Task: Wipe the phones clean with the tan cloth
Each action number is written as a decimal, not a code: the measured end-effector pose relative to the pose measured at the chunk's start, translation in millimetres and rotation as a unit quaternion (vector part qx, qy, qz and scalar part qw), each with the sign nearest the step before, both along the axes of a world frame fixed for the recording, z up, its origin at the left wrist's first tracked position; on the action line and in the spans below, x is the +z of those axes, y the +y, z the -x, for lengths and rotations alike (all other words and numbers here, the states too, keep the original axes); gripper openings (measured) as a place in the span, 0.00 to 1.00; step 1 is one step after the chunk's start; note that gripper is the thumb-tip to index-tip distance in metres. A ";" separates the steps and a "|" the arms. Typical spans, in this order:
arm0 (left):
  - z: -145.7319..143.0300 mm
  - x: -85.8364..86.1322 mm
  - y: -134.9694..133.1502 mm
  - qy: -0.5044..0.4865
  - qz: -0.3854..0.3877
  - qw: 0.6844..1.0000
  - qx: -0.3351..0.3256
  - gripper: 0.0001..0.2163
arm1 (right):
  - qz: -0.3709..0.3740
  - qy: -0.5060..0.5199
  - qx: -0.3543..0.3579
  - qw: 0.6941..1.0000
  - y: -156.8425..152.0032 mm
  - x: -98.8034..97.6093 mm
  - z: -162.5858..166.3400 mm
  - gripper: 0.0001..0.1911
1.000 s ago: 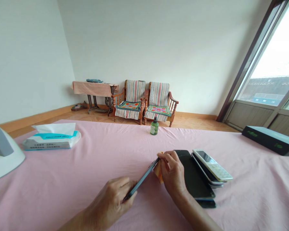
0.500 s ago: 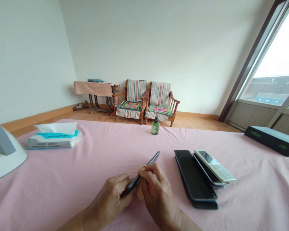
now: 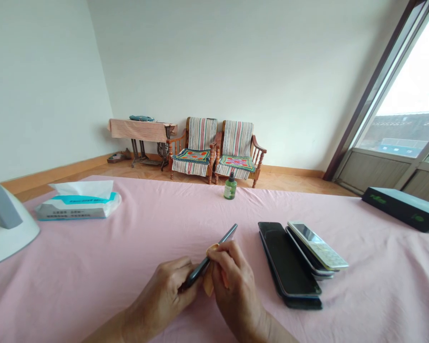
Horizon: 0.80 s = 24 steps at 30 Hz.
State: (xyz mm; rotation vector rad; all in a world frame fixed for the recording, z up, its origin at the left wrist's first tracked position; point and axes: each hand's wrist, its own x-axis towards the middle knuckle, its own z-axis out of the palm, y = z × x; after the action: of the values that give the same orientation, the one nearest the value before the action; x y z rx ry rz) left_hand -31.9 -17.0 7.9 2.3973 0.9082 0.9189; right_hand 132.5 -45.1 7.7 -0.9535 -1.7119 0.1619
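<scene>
A dark, slim smartphone (image 3: 199, 272) is tilted up on edge above the pink cloth, its far end pointing away to the right. My left hand (image 3: 166, 288) is closed round its near end. Pinched in my right hand (image 3: 236, 281) is a small orange-yellow cloth (image 3: 209, 281), pressed against the phone's edge and partly hidden by my fingers. Just right of my hands lies a black smartphone (image 3: 289, 259) on top of another dark one. Beside it a white keypad phone (image 3: 320, 245) rests on other phones, the stack leaning against the black one.
A pink tablecloth (image 3: 128, 243) covers the table. On it are a tissue pack (image 3: 78, 207) and a white appliance with a grey handle (image 3: 7, 224) at left, a green pump bottle (image 3: 230, 188) at the far edge, and a black box (image 3: 403, 209) at right. Two chairs (image 3: 200, 155) stand beyond.
My right hand has shifted very slightly along the phone with the cloth. The left hand's hold looks the same, and the other things stay put.
</scene>
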 end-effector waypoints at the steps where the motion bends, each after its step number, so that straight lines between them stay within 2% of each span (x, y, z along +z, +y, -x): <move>1: -0.4 1.1 -0.6 -0.008 0.009 1.000 -0.009 0.09 | -0.008 -0.007 0.010 1.000 -1.1 -0.6 1.2 0.16; 5: -2.1 4.4 -2.5 -0.035 0.055 0.998 -0.020 0.06 | -0.020 -0.036 0.046 0.998 -4.6 -2.9 5.9 0.17; 10: -2.8 0.0 -2.4 0.037 0.071 0.996 0.025 0.07 | 0.039 0.018 0.025 0.999 0.9 -0.6 -3.4 0.14; 14: -3.5 -0.5 -2.7 0.052 0.064 0.996 0.047 0.08 | 0.024 0.084 -0.011 0.996 1.6 6.3 -13.1 0.11; 18: -3.1 1.9 -4.3 0.039 0.037 0.997 0.064 0.12 | 0.018 0.100 -0.049 0.994 0.3 12.1 -15.2 0.09; 24: -2.4 4.1 -8.5 0.035 0.037 0.998 0.043 0.13 | -0.020 0.082 0.004 0.996 0.5 8.9 -7.8 0.11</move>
State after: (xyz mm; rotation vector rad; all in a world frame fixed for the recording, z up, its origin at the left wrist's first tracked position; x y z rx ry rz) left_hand -29.5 -25.4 12.0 2.3565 1.0615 0.8215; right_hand 140.2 -44.6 16.6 -0.8801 -1.5627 0.2058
